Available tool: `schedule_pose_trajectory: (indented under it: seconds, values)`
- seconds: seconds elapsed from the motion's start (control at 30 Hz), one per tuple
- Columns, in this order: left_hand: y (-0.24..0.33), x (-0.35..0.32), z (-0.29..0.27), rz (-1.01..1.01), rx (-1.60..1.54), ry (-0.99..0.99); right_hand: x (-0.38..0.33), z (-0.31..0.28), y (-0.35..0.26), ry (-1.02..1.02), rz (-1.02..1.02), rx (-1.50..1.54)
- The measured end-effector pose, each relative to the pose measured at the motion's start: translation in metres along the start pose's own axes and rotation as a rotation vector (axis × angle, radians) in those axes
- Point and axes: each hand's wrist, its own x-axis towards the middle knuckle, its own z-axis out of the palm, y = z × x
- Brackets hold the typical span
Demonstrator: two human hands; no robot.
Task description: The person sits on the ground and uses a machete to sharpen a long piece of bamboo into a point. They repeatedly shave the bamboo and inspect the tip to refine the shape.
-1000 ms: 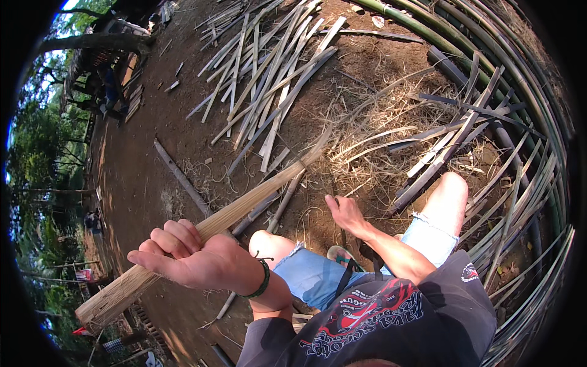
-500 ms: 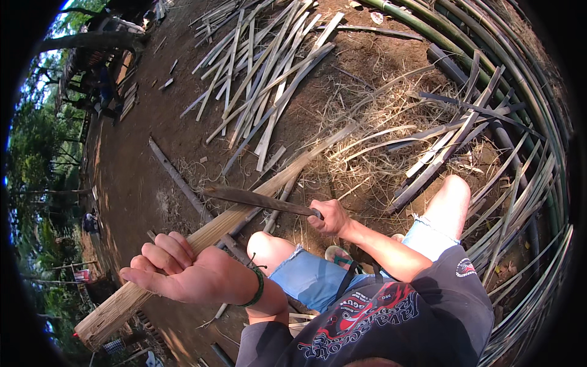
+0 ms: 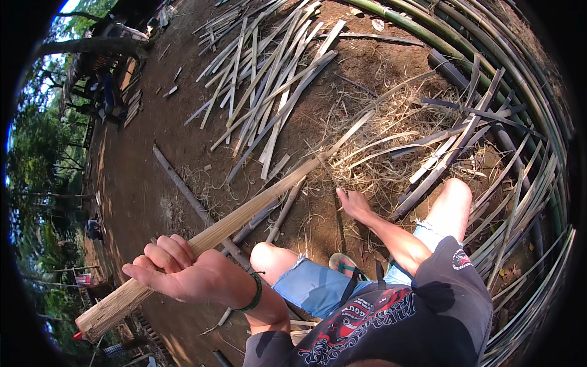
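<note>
My left hand (image 3: 174,266) is wrapped round the thick near end of a long pale wooden pole (image 3: 244,214). The pole slants away to the right and narrows at its far end. My right hand (image 3: 354,205) is closed on a machete (image 3: 330,168), whose handle the fingers mostly hide. Its blade is seen almost edge-on, thin and hard to make out, and meets the pole's narrower far part. Whether it cuts into the wood or only touches it, I cannot tell.
Split bamboo strips (image 3: 269,85) lie heaped on the soil ahead. Curly shavings (image 3: 379,134) cover the ground beyond my right hand. Long green bamboo poles (image 3: 452,43) curve along the right side. A dark log (image 3: 180,180) lies left of the pole. My knees are bent below.
My right hand has moved away and to the right. The machete blade has swung from pointing left over the pole to the pole's far part. My left hand keeps its grip, nearly still.
</note>
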Motion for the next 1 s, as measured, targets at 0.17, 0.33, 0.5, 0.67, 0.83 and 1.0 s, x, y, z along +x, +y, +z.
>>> schedule_pose_trajectory:
  seconds: [0.17,0.33,0.5,0.67,0.83,1.0]
  values:
    - [0.003,0.000,0.000,-0.038,0.004,-0.037,-0.028,0.003,-0.002,0.041,-0.532,0.136]
    - [0.001,0.004,0.009,0.008,0.036,0.029,0.003,-0.011,-0.011,-0.074,0.113,0.041]
    - [-0.012,0.004,0.007,-0.047,-0.372,-0.291,-0.035,-0.011,-0.036,0.028,-0.271,0.203]
    - [-0.033,0.028,0.009,-0.026,-0.254,-0.408,-0.026,-0.008,-0.053,0.018,-0.027,0.224]
    - [-0.029,0.010,0.033,0.063,-0.090,-0.223,-0.093,-0.055,-0.163,-0.025,-0.329,0.423]
    - [-0.021,-0.001,0.042,0.101,-0.013,-0.143,-0.100,-0.044,-0.150,0.054,-0.637,0.458]
